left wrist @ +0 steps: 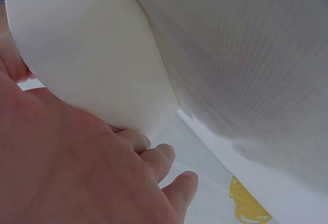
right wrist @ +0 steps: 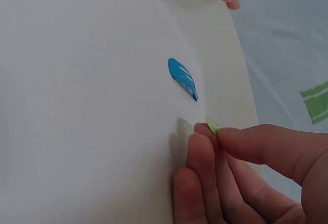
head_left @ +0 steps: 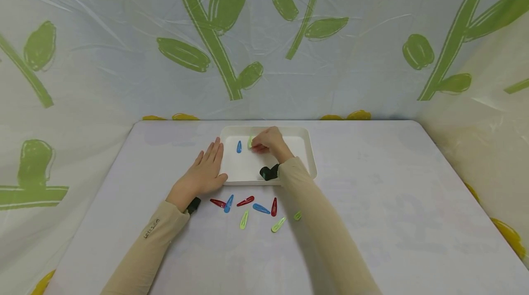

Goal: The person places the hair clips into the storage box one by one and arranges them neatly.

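Note:
My right hand (head_left: 270,141) pinches a light green snap hair clip (right wrist: 211,125) between thumb and forefinger, low over the back of the white tray (head_left: 244,169). Just left of it, a blue hair clip (head_left: 239,147) lies on the tray floor. With its fingers straight, my left hand (head_left: 204,171) rests against the tray's left side. In front of the tray several more clips lie scattered on the table, among them a red hair clip (head_left: 274,207), a blue one overlapping a red one, and a green hair clip (head_left: 244,219).
The tray's low raised rim runs around it near the table's (head_left: 372,194) back edge. A fabric backdrop (head_left: 124,56) printed with green leaves and yellow flowers hangs behind and at the sides. My right forearm passes above a green clip (head_left: 297,215), partly covering it.

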The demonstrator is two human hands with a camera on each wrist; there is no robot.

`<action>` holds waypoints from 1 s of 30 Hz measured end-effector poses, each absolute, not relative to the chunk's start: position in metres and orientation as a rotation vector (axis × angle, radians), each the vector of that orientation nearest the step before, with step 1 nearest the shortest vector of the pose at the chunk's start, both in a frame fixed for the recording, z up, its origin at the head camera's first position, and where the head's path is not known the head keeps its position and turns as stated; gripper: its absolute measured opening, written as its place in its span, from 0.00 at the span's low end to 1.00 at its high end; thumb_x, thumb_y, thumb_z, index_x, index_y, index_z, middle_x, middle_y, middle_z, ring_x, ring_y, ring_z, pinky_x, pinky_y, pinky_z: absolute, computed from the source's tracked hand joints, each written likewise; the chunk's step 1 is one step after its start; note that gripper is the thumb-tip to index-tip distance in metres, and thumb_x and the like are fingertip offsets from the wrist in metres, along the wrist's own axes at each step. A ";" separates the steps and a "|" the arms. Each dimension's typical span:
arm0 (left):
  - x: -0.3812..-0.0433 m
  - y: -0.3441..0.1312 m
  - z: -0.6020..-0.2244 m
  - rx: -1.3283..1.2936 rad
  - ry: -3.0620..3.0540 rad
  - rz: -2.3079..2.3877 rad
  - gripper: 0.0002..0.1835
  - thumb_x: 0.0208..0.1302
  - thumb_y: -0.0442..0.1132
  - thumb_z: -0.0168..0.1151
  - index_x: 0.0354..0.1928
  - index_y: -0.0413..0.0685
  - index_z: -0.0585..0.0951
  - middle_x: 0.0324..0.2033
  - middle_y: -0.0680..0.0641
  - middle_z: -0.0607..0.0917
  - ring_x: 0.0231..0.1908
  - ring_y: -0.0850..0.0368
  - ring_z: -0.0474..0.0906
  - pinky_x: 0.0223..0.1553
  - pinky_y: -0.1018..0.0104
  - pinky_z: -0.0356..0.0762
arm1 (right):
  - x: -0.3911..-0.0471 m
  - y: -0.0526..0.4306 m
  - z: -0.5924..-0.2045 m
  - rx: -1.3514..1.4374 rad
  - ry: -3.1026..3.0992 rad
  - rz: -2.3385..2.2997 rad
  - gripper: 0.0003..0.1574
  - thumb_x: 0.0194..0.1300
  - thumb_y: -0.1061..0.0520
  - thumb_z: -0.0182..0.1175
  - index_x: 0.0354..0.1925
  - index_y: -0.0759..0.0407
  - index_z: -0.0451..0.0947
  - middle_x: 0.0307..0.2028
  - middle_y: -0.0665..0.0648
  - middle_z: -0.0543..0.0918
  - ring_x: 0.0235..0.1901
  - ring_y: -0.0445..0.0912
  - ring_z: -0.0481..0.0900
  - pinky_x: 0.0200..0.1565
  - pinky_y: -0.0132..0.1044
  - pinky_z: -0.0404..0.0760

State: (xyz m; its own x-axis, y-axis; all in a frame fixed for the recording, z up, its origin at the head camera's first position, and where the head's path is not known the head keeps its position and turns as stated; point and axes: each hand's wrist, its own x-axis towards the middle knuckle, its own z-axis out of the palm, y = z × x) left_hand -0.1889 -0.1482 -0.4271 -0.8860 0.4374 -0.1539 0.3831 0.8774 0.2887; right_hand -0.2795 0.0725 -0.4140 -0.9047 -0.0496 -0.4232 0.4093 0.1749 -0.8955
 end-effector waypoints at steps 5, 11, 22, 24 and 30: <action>-0.189 -0.149 -0.428 0.647 2.836 0.385 0.46 0.68 0.45 0.46 0.76 0.30 0.36 0.77 0.36 0.32 0.76 0.39 0.31 0.73 0.41 0.37 | -0.279 0.071 -0.414 0.350 2.149 -1.730 0.05 0.53 0.73 0.67 0.32 0.72 0.82 0.23 0.60 0.84 0.23 0.50 0.84 0.37 0.41 0.86; -0.188 -0.150 -0.426 0.650 2.831 0.372 0.46 0.68 0.45 0.47 0.76 0.31 0.35 0.76 0.36 0.31 0.76 0.40 0.30 0.73 0.41 0.36 | -0.278 0.070 -0.415 0.328 2.204 -1.694 0.09 0.52 0.73 0.67 0.35 0.77 0.84 0.24 0.63 0.85 0.22 0.48 0.84 0.35 0.40 0.86; -0.187 -0.147 -0.422 0.636 2.826 0.361 0.46 0.68 0.45 0.46 0.76 0.30 0.36 0.77 0.36 0.32 0.76 0.40 0.31 0.73 0.42 0.37 | -0.277 0.068 -0.418 0.294 2.311 -1.598 0.07 0.50 0.72 0.67 0.32 0.75 0.85 0.19 0.59 0.83 0.19 0.46 0.81 0.29 0.36 0.84; -0.187 -0.147 -0.422 0.634 2.827 0.363 0.46 0.68 0.45 0.46 0.76 0.30 0.36 0.77 0.36 0.32 0.76 0.40 0.30 0.73 0.42 0.37 | -0.277 0.068 -0.418 0.291 2.325 -1.586 0.07 0.49 0.72 0.68 0.31 0.75 0.85 0.18 0.59 0.82 0.18 0.46 0.81 0.28 0.35 0.83; -0.187 -0.147 -0.421 0.626 2.825 0.361 0.46 0.68 0.45 0.47 0.76 0.30 0.36 0.76 0.36 0.31 0.76 0.40 0.30 0.73 0.41 0.36 | -0.277 0.067 -0.419 0.281 2.369 -1.524 0.02 0.48 0.70 0.69 0.25 0.70 0.84 0.16 0.57 0.81 0.17 0.44 0.79 0.25 0.33 0.81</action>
